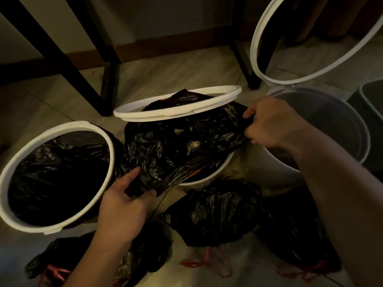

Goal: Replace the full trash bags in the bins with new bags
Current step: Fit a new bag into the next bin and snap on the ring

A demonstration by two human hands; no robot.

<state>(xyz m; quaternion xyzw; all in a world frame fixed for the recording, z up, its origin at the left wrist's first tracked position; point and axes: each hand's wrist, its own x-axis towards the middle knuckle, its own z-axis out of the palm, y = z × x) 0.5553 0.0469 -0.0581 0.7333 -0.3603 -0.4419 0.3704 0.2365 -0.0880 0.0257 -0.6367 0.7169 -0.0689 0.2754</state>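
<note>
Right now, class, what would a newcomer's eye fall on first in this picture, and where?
Both hands stand out at the centre: the left hand and the right hand pull a crinkled black bag over the middle bin, with a white ring raised at its far side. The left bin is already lined, and tied full bags lie on the floor in front.

Black furniture legs (56,59) stand on the pale tiled floor (176,75); a brown skirting board (165,45) runs behind
</note>
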